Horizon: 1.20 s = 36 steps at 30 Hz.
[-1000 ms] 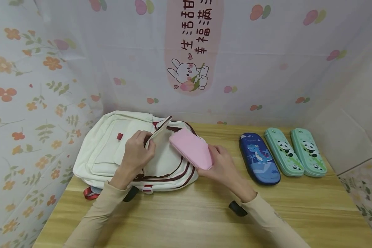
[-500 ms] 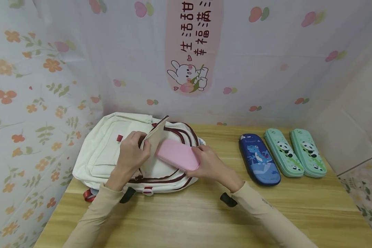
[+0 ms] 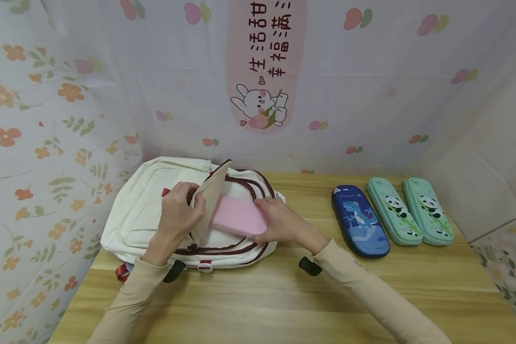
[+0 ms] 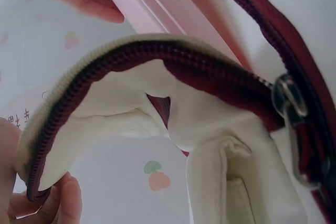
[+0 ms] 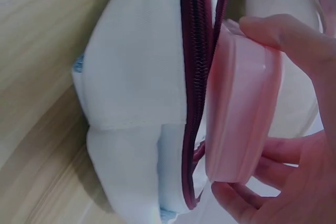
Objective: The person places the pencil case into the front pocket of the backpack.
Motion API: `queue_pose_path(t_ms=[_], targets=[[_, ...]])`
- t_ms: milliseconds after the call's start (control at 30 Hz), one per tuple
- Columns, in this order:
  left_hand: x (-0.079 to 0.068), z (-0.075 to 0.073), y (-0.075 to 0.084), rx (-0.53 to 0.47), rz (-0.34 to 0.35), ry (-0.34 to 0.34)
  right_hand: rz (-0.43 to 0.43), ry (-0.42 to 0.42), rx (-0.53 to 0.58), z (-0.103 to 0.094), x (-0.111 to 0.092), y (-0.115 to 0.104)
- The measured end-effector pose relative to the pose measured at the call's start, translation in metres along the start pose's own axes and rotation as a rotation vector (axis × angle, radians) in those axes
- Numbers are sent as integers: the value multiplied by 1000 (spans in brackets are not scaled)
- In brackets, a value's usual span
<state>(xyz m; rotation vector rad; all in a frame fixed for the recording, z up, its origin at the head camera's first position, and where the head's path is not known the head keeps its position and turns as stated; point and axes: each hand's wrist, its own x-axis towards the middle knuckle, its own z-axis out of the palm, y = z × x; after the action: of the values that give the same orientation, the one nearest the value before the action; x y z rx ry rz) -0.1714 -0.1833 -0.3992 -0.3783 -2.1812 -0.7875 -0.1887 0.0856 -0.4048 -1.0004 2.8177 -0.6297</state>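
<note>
A white backpack (image 3: 142, 205) with dark red zips lies flat on the left of the table. My left hand (image 3: 179, 210) pinches the edge of its unzipped front flap (image 3: 210, 198) and holds it raised. My right hand (image 3: 281, 220) grips a pink pencil case (image 3: 240, 216) by its near end, thumb on one side and fingers on the other. The far end of the case is hidden behind the flap, inside the pocket. In the left wrist view a metal zip pull (image 4: 290, 98) hangs beside the opening. The right wrist view shows the pencil case (image 5: 244, 108) right against the zip edge.
Right of the backpack lie a dark blue dinosaur pencil case (image 3: 360, 220) and two mint green panda pencil cases (image 3: 394, 210) side by side on the wooden table (image 3: 258, 306). A printed cloth (image 3: 176, 86) hangs behind and to the left.
My right hand has moved left and slightly down with the pink pencil case, whose far end went under the flap. My left hand has shifted slightly left, keeping the flap raised.
</note>
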Motion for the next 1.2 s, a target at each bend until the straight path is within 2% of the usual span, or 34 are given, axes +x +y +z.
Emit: queue_pose_path(t_ms=[300, 700, 967, 1200], targets=[[0, -5, -4, 5, 2, 43, 15, -100, 52, 2, 18, -9], [-1, -8, -8, 12, -8, 22, -67, -103, 46, 13, 37, -17], [-2, -11, -11, 17, -9, 33, -83, -133, 79, 21, 47, -21], [-2, -10, -11, 13, -10, 8, -66, -155, 119, 30, 51, -21]])
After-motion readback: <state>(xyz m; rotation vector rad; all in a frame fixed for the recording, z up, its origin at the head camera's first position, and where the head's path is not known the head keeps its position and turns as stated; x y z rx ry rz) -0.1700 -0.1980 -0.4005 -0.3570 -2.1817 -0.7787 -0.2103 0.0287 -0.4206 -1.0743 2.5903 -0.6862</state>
